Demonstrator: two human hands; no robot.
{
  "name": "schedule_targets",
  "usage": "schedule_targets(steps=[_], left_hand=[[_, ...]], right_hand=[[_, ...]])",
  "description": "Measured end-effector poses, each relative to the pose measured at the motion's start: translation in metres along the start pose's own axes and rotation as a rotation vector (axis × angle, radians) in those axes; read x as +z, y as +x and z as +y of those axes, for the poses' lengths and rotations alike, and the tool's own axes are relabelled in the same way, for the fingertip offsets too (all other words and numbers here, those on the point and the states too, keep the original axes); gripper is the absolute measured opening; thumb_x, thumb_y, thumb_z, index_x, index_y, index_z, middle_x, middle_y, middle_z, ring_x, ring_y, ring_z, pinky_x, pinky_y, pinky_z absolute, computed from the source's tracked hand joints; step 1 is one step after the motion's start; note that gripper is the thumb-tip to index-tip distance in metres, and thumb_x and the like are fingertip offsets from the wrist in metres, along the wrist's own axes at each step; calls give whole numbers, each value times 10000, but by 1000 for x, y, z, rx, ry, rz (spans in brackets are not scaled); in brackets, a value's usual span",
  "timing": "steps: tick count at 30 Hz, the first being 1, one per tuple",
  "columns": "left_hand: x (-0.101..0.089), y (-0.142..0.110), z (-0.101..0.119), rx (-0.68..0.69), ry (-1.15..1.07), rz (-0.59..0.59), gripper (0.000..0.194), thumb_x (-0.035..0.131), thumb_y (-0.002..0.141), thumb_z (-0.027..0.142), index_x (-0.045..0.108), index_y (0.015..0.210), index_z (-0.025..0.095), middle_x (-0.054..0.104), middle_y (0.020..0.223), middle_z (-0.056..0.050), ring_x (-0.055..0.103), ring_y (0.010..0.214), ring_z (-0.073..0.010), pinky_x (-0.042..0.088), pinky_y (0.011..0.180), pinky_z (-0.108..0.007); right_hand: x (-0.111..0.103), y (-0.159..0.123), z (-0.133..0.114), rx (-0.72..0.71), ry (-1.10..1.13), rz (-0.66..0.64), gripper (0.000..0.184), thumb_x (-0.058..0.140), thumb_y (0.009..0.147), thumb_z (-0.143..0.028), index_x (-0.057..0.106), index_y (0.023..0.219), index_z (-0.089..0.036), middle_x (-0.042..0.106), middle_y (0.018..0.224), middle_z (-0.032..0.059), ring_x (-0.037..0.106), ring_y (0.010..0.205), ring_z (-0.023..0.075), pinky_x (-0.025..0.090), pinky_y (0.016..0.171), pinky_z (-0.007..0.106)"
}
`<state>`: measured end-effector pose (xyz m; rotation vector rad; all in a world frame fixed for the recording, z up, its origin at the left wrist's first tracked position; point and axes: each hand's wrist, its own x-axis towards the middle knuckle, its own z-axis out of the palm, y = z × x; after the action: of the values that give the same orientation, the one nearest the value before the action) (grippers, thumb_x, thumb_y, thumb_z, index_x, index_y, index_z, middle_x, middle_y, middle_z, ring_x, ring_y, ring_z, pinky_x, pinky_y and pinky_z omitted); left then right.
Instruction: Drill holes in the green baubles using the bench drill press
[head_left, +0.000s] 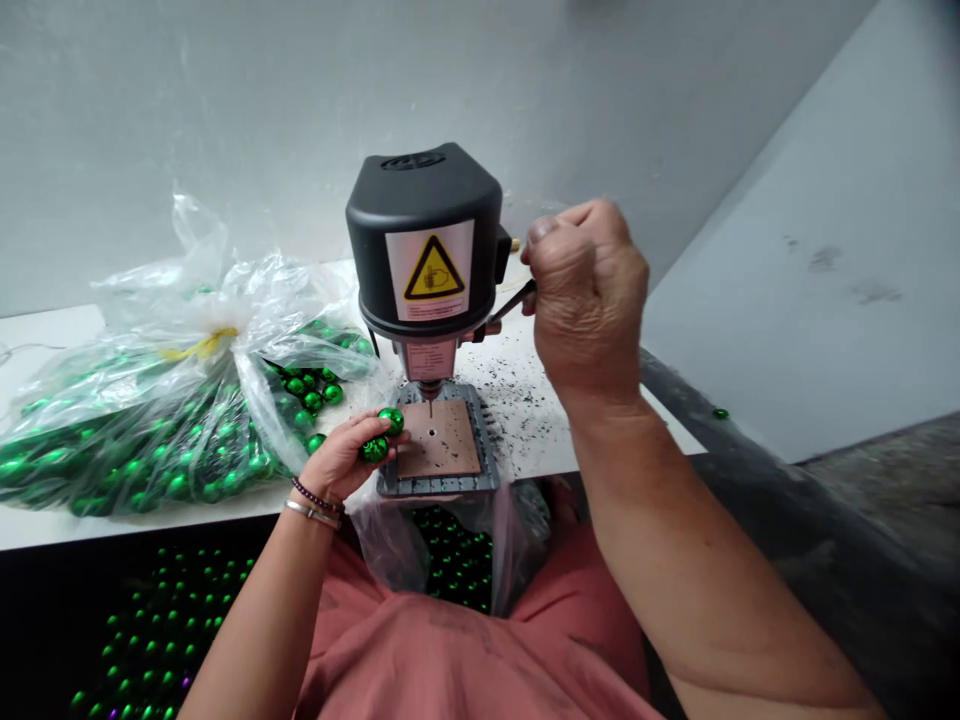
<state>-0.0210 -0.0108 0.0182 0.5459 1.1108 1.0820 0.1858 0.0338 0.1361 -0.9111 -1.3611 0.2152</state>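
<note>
**Green balls Sitting in Hand Beside Drill Press**

Two glossy balls are resting in a person's left hand, thumb and fingers curling about them at the left edge of the drill press's brown plate. To the drill press's right, the right hand is making a fist around its lever. The balls are looking light, stiff and slippery, possibly thin-shelled; gentle fingers around the widest part are probably offering the safest hold. Left of the drill press, a clear bag with a yellow tie is bulging with similar balls, and loose ones are lying between. Dark shavings are littering its right side. Hanging above the plate, the bit is standing in the fingers' way.
</note>
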Motion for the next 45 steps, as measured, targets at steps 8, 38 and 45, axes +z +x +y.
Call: schedule_targets(steps=[8,38,45], left_hand=[[8,7,-9,166,642,15,375,679,649,331,648,978,154,641,720,-4,573,646,-113,431,573,-216],[36,26,-22,446,1501,96,472,664,667,345,619,1119,215,609,1172,-75,546,1069,-225,406,914,-304],[37,24,-23,448,1515,105,428,639,681,346,622,1093,230,638,1127,-48,579,1008,-212,424,858,-291]], right_hand=[[-1,0,-2,29,14,-19,307,401,842,-449,400,684,-185,367,553,-62,382,500,46,338,521,209],[-9,-14,-5,-10,14,-10,238,410,824,-391,415,699,-189,364,546,-68,358,493,27,334,495,175],[-18,-41,0,-130,-92,19,113,447,786,-238,435,685,-190,353,539,-72,320,474,16,343,496,162]])
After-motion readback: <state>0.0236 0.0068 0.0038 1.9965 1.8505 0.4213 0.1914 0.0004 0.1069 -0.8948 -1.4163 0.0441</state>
